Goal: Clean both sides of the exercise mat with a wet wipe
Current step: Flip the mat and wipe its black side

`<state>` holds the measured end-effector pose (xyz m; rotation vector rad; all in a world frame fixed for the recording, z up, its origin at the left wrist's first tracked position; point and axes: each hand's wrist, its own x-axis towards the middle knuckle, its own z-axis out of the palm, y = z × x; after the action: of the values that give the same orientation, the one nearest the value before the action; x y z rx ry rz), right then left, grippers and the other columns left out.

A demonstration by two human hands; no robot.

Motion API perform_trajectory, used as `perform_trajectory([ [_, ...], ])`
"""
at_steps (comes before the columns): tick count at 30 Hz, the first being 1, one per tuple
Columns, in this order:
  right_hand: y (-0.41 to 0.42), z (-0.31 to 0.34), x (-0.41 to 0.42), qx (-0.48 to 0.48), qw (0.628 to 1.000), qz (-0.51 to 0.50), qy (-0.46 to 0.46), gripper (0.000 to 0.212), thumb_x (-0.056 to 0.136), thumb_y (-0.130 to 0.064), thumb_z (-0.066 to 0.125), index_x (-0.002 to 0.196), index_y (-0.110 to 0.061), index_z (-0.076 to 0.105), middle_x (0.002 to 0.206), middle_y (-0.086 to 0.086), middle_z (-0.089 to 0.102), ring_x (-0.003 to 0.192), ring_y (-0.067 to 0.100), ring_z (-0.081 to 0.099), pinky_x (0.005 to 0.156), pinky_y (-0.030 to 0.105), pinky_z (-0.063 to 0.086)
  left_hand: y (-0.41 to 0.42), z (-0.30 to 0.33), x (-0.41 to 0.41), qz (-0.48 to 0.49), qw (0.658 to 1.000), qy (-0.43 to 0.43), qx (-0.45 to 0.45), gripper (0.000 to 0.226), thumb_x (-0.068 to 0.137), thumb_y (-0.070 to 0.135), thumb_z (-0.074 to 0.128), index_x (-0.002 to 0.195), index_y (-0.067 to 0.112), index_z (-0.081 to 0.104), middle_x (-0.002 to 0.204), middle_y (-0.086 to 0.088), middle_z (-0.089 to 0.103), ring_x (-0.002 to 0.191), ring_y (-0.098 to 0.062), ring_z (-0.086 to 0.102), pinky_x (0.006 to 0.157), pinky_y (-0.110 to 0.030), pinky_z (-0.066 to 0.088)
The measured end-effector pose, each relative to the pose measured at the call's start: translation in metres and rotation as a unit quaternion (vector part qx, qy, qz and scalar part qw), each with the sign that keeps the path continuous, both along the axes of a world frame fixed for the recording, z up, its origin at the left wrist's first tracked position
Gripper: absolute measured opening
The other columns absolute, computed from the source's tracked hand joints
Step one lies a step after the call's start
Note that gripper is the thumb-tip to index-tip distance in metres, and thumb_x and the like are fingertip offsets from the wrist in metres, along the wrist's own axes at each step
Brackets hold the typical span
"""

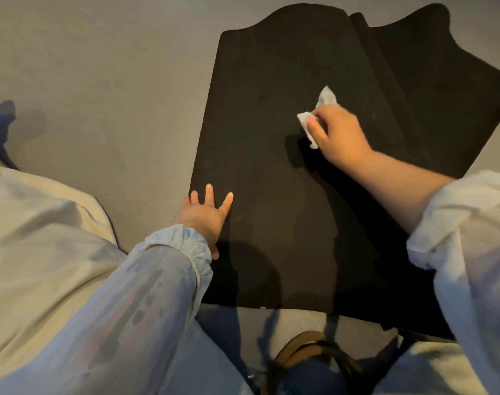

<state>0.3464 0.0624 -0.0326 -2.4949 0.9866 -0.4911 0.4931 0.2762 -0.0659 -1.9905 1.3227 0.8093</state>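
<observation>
Right hand (335,132) grips wet wipe (314,121) against mat (271,109); left hand (206,215) seemingly rests flat, fingers spread.

Flat black foam-like exercise mat (271,138): matt, finely textured. On it, crumpled white wet wipe (323,109), thin soft cloth-paper. Beside mat, grey floor (100,95), matt, slightly grainy. Sleeves (157,280) thin, sheer fabric.

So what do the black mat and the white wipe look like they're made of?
Exercise mat: looks like matte black foam or rubber; no shine, and it bends in soft folds at the far end. Wet wipe: thin white nonwoven cloth or tissue, crumpled under the right hand.
</observation>
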Motion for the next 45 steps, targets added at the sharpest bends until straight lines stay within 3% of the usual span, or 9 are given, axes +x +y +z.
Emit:
perform_trajectory([
  [4,-0.042,-0.013,0.001,-0.100,0.963,0.007,0.251,0.066,0.086,-0.055,0.054,0.139,-0.017,0.042,0.149,0.011,0.033,0.139,0.029,0.025,0.112,0.041,0.017,-0.001,-0.001,0.001,0.007,1.000,0.004,0.010,0.128,0.071,0.036,0.080,0.146,0.027,-0.024,0.154,-0.019,-0.022,0.142,-0.044,-0.007,0.117,-0.051,0.003],
  [7,-0.049,-0.022,0.004,-0.132,0.925,-0.053,0.353,0.064,0.094,-0.057,0.035,0.150,-0.034,0.015,0.159,0.009,-0.001,0.144,0.037,-0.005,0.114,0.054,-0.003,0.000,-0.002,0.003,0.002,1.000,0.005,0.011,0.129,0.071,0.037,0.080,0.145,0.027,-0.025,0.153,-0.020,-0.023,0.142,-0.046,-0.007,0.117,-0.051,0.002],
  [12,-0.041,-0.027,0.008,-0.131,0.919,0.018,0.371,0.045,0.101,-0.023,0.034,0.146,-0.019,0.029,0.157,0.010,0.012,0.142,0.036,0.010,0.114,0.048,0.015,0.000,-0.001,0.002,0.002,1.000,0.006,0.008,0.127,0.072,0.037,0.079,0.146,0.027,-0.025,0.154,-0.020,-0.022,0.142,-0.045,-0.007,0.117,-0.051,0.003],
  [22,0.084,-0.029,-0.072,-0.016,0.950,0.218,0.223,0.036,0.092,-0.002,0.055,0.127,0.003,0.054,0.144,0.021,0.042,0.127,0.040,0.046,0.094,0.052,0.047,0.002,-0.003,0.003,-0.007,1.000,-0.003,-0.008,0.128,0.071,0.040,0.079,0.146,0.028,-0.024,0.154,-0.019,-0.020,0.142,-0.044,-0.004,0.118,-0.050,0.005],
  [26,0.141,-0.039,-0.110,0.113,0.921,0.252,0.275,0.050,0.101,-0.015,0.040,0.149,-0.017,0.025,0.158,0.004,0.013,0.146,0.017,0.011,0.115,0.023,0.006,0.004,-0.002,0.001,0.000,1.000,-0.002,-0.013,0.126,0.073,0.039,0.078,0.146,0.028,-0.023,0.155,-0.017,-0.020,0.143,-0.043,-0.005,0.117,-0.051,0.005],
  [28,0.168,-0.040,-0.129,0.172,0.916,0.260,0.251,0.052,0.100,-0.016,0.044,0.148,-0.024,0.026,0.156,-0.005,0.015,0.141,0.004,0.005,0.118,0.024,0.005,0.008,0.000,0.000,-0.001,1.000,-0.004,-0.031,0.124,0.074,0.039,0.078,0.147,0.028,-0.021,0.156,-0.016,-0.019,0.143,-0.042,-0.005,0.117,-0.051,0.007],
  [35,0.196,-0.022,-0.145,0.223,0.952,0.176,0.114,0.040,0.090,-0.004,0.057,0.127,-0.020,0.060,0.132,-0.008,0.054,0.124,-0.003,0.043,0.101,-0.003,0.014,0.028,0.008,-0.017,0.024,0.993,0.040,-0.111,0.094,0.088,0.027,0.065,0.151,0.025,-0.005,0.159,-0.010,-0.005,0.145,-0.033,-0.002,0.116,-0.052,0.005],
  [40,0.184,0.003,-0.136,0.272,0.962,0.028,-0.018,0.071,0.081,0.012,0.057,0.122,-0.044,0.042,0.109,-0.020,0.058,0.097,-0.012,0.052,0.085,-0.003,0.032,0.040,0.029,-0.067,0.151,0.862,0.291,-0.388,0.050,0.094,0.013,0.055,0.140,0.023,0.041,0.148,0.001,0.038,0.140,-0.016,0.028,0.117,-0.035,0.017],
  [45,0.180,0.017,-0.129,0.257,0.962,-0.015,-0.095,0.044,0.080,0.010,0.061,0.082,-0.033,0.055,0.083,-0.011,0.061,0.080,-0.002,0.057,0.066,0.011,0.042,0.037,0.059,-0.109,0.360,0.702,0.524,-0.321,0.035,0.096,0.023,0.049,0.131,0.022,0.050,0.135,-0.001,0.053,0.122,-0.011,0.049,0.106,-0.028,0.038],
])
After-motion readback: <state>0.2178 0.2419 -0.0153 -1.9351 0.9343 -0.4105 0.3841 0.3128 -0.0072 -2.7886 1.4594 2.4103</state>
